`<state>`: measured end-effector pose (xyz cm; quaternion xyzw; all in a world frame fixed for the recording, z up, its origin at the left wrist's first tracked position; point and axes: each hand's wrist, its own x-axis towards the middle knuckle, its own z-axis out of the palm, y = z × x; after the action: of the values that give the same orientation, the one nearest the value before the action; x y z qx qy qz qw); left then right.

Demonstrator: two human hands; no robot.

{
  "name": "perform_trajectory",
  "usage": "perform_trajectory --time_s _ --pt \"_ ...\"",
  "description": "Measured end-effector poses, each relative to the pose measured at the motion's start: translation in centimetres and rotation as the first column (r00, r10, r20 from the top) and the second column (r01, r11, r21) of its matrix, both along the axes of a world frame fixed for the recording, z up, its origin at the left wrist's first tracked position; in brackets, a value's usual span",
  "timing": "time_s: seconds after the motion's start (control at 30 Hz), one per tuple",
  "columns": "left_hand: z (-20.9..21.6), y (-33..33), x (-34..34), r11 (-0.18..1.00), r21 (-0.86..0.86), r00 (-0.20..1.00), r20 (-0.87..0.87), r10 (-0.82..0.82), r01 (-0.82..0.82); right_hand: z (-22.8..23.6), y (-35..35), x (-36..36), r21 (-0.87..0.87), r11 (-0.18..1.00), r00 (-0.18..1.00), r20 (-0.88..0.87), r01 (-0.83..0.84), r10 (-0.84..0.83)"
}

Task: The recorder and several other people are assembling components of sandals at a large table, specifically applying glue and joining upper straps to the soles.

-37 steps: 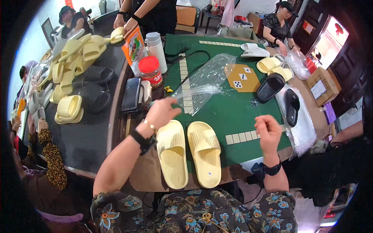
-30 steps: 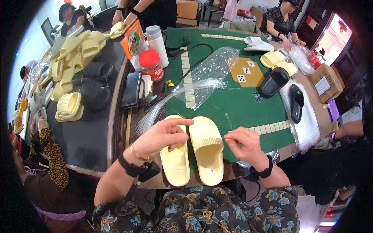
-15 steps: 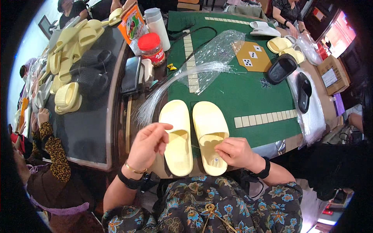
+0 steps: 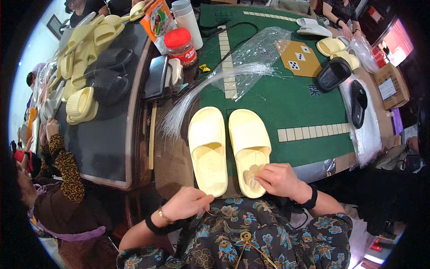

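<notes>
Two pale yellow slide slippers lie side by side in front of me, toes pointing away: the left slipper (image 4: 207, 127) and the right slipper (image 4: 248, 127). My right hand (image 4: 280, 179) is closed in a pinch over the right slipper's heel. A thin clear plastic strand (image 4: 251, 167) seems to run from its fingertips toward the strap. My left hand (image 4: 190, 202) is closed beside the left slipper's heel, thumb and fingers together; whatever they may hold is too small to see. Beyond the slippers a bundle of clear plastic strands (image 4: 197, 92) fans across the table.
A clear plastic bag (image 4: 253, 58) lies on the green mat (image 4: 251, 101). To the left stand a red-lidded jar (image 4: 180, 47), a phone (image 4: 156, 77) and a white bottle (image 4: 187, 22). Slippers pile on the dark left table (image 4: 105, 148). At right are black slippers (image 4: 333, 74) and a cardboard box (image 4: 390, 85).
My left hand has dropped from beside the left slipper's strap to its heel, and its fingers have closed. My right hand stays pinched by the right slipper's heel. The view has shifted slightly.
</notes>
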<state>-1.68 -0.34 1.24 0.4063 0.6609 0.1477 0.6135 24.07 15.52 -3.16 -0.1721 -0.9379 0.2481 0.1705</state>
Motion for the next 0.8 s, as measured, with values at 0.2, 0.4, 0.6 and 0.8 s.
perform_trajectory --time_s 0.2,0.4,0.6,0.8 --pt "-1.2 1.4 -0.2 0.994 -0.083 0.998 -0.010 -0.068 0.067 0.4 0.3 -0.3 0.038 0.999 0.994 0.113 0.009 -0.013" --pt "-3.1 4.9 -1.1 0.947 0.277 0.938 -0.253 0.236 -0.163 -0.1 0.6 -3.1 0.018 0.976 0.967 -0.139 0.218 -0.214" --pt "-2.7 5.0 -0.9 0.954 0.291 0.938 -0.305 0.166 -0.074 -0.4 0.4 -2.2 0.002 0.983 0.982 -0.042 0.183 -0.183" --pt "-1.7 4.9 -0.3 0.983 -0.024 0.974 -0.135 -0.182 0.180 -0.1 0.4 -2.2 0.034 0.990 0.989 -0.052 0.140 -0.138"
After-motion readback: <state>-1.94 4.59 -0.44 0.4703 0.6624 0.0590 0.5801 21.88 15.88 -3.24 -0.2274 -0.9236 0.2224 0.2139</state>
